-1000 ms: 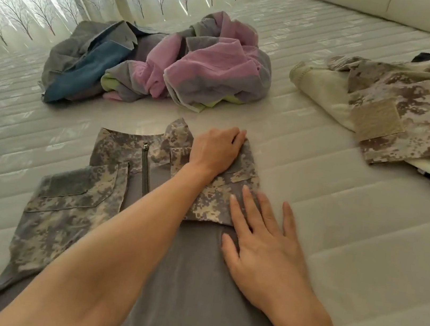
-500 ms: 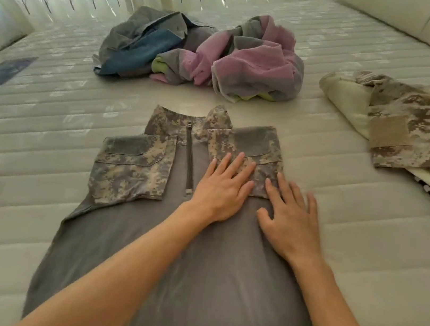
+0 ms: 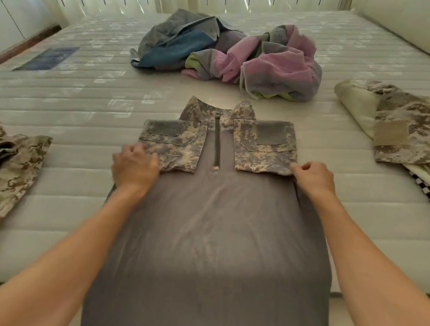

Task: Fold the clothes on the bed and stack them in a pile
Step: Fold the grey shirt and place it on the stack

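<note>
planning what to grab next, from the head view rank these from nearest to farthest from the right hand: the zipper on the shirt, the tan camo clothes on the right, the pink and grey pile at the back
From the right hand:
1. Zipper, just to its left, at the middle of the grey camo shirt the hand grips.
2. Tan camo clothes, off to its right on the mattress.
3. Pink and grey pile, beyond the shirt's collar.
The last two are fairly close in distance.

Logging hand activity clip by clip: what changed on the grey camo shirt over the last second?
Both hands left the right folded sleeve and spread apart: the left hand now pinches the shirt's left edge, the right hand its right edge, below the folded sleeves. The shirt stays flat, sleeves folded in; the crumpled heap beyond is untouched.
</note>
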